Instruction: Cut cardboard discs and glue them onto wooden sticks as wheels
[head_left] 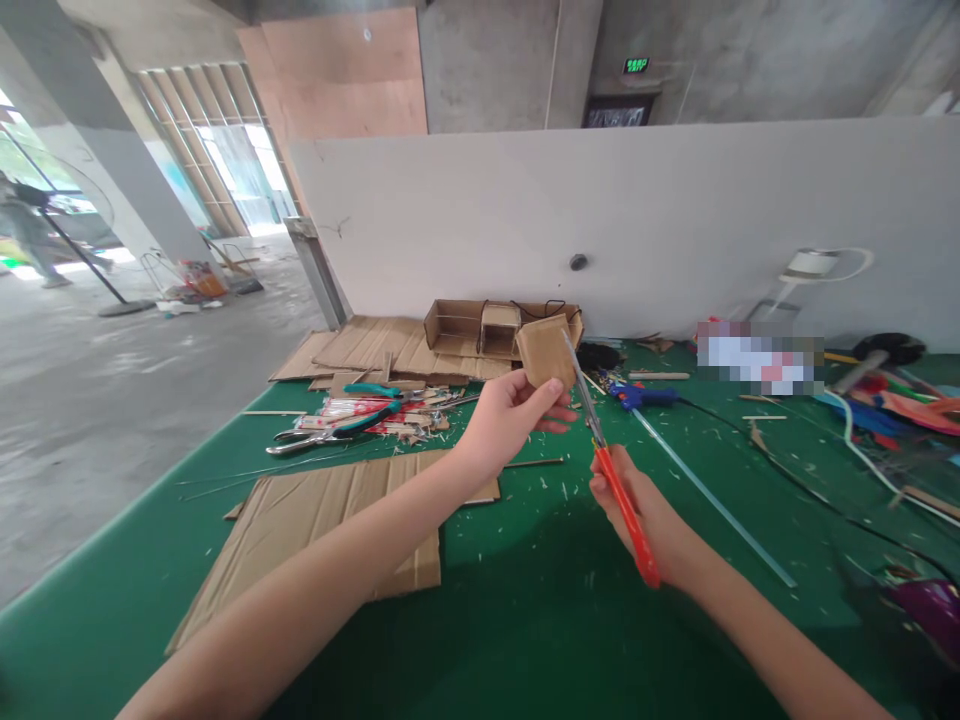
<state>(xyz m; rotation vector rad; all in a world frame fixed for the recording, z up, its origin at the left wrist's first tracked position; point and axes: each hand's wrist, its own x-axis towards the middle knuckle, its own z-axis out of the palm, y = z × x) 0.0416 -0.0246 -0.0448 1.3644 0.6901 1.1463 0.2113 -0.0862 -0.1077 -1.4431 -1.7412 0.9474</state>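
Red-handled scissors [616, 485], held in my right grip [651, 505], meet the cardboard piece [545, 353] my left grip [517, 408] pinches; I'd snip slowly, that pinch clear of the blades [589, 405].

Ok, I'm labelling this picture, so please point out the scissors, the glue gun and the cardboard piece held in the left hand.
Scissors [618, 486]: head view, on the red handle.
Glue gun [648, 397]: head view, on its blue body.
Cardboard piece [546, 354]: head view, on its flat face.
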